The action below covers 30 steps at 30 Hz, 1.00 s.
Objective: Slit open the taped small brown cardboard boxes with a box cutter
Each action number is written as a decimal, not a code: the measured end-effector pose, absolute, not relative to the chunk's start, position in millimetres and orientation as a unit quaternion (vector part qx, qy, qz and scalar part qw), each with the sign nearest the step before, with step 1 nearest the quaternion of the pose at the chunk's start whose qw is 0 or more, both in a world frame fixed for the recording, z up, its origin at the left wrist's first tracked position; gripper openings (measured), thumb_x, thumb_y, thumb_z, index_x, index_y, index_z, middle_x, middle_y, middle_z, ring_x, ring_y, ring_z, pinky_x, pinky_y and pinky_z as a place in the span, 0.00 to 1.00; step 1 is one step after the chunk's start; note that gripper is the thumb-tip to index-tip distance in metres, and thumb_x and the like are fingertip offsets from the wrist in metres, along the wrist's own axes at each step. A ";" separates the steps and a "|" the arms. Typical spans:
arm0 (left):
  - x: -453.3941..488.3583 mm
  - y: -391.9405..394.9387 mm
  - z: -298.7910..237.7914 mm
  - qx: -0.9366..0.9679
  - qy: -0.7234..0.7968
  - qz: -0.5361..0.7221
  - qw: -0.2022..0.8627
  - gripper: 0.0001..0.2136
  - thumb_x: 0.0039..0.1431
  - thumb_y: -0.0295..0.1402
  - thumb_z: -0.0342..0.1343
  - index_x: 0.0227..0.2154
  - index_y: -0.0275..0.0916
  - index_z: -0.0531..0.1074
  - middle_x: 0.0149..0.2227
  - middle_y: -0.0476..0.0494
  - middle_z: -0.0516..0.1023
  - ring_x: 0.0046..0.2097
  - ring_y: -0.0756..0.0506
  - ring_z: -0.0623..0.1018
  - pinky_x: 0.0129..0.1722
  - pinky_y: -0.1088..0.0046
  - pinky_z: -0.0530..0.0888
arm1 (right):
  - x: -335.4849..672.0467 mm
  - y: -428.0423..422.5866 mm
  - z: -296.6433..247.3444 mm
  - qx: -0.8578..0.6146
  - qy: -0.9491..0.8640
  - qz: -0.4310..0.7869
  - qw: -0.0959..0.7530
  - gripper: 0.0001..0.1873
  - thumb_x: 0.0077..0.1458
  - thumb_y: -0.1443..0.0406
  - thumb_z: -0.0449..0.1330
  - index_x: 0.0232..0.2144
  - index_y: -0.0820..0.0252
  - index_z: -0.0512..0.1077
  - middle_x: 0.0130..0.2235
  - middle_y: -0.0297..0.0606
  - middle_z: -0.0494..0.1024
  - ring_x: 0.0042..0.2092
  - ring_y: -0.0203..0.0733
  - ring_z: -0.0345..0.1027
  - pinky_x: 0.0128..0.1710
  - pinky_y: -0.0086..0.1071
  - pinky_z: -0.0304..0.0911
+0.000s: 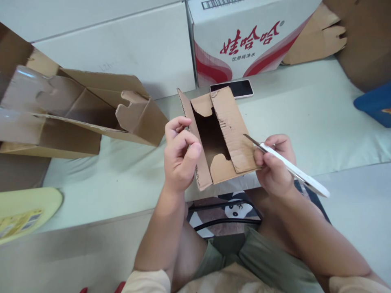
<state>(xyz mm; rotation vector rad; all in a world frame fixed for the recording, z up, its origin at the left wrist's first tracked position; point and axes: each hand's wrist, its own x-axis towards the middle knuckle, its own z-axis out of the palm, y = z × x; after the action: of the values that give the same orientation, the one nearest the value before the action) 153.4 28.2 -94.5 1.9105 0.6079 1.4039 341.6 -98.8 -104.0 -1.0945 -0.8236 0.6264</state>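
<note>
A small brown cardboard box (233, 126) is tilted in front of me, its top flaps apart and its dark inside showing. My left hand (181, 152) is closed beside the box's left flap, fingers curled towards the thumb. Whether anything thin is pinched there, I cannot make out. In my right hand (276, 167) is a white utility knife (295, 169), its blade out and pointing left over the right flap. Fingers of that hand also touch the box's lower right corner.
Larger open cardboard boxes (128, 122) stand at left. Behind are a white carton with red lettering (241, 44) and a phone (241, 88) on the pale green-covered surface (317, 122). A blue object (374, 106) is at right, a yellow-green one (30, 211) at lower left.
</note>
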 end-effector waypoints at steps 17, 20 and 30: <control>153.1 27.4 -95.3 0.730 0.255 0.528 0.351 0.23 0.67 0.55 0.58 0.25 0.44 0.66 0.49 0.42 0.75 0.59 0.38 0.76 0.62 0.53 0.76 | 339.0 -97.8 -103.1 -0.516 -0.351 0.277 0.730 0.21 0.51 0.49 0.71 0.34 0.50 0.66 0.20 0.23 0.58 0.18 0.32 0.50 0.19 0.29 0.41; 153.0 27.6 -95.8 0.734 0.251 0.524 0.352 0.22 0.68 0.55 0.58 0.25 0.44 0.67 0.48 0.42 0.75 0.60 0.38 0.76 0.62 0.53 0.76 | 339.3 -98.1 -104.2 -0.505 -0.357 0.283 0.733 0.19 0.53 0.51 0.70 0.35 0.50 0.66 0.20 0.23 0.59 0.18 0.32 0.49 0.19 0.29 0.41; 152.7 27.0 -96.8 0.737 0.259 0.524 0.339 0.23 0.68 0.55 0.57 0.26 0.44 0.66 0.51 0.42 0.75 0.59 0.38 0.76 0.63 0.53 0.76 | 338.6 -97.9 -104.1 -0.512 -0.348 0.281 0.733 0.20 0.52 0.50 0.71 0.35 0.50 0.65 0.20 0.23 0.59 0.19 0.32 0.50 0.19 0.29 0.41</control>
<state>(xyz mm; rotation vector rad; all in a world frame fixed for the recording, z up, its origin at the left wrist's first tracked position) 152.7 27.0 -96.8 1.9187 0.6755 1.3643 338.6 -97.9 -104.1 -1.1270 -0.7661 0.6175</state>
